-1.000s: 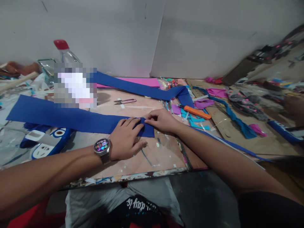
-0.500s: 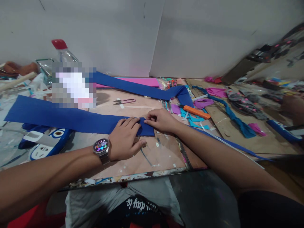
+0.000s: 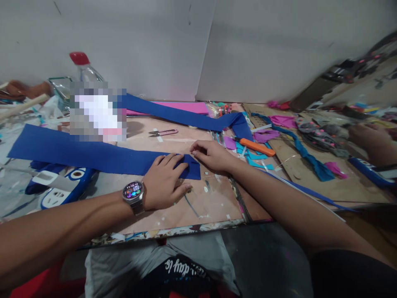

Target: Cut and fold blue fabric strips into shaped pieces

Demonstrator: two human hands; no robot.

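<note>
A long blue fabric strip [image 3: 83, 150] runs across the worktable and ends near the middle. My left hand [image 3: 164, 178], with a smartwatch [image 3: 133, 192] on its wrist, lies flat over that strip near its right end, fingers stretched. Close to the strip's top right edge, my right hand [image 3: 212, 155] is curled, thumb and forefinger brought together. Whatever sits between those fingertips is too small to make out. A small darker fold or shadow shows on the fabric beside the left fingertips.
Thread snips [image 3: 163, 133] lie behind the strip. An orange cutter [image 3: 257, 147] rests on teal scraps at the right. Another blue strip [image 3: 180, 116] stretches along the back. Blurred bottle [image 3: 88, 72] stands back left; another person's hand [image 3: 372, 140] shows far right.
My right hand has lifted slightly off the fabric's end, and its thumb has moved up towards the forefinger. My left hand stays put. The other person's hand has come further into view.
</note>
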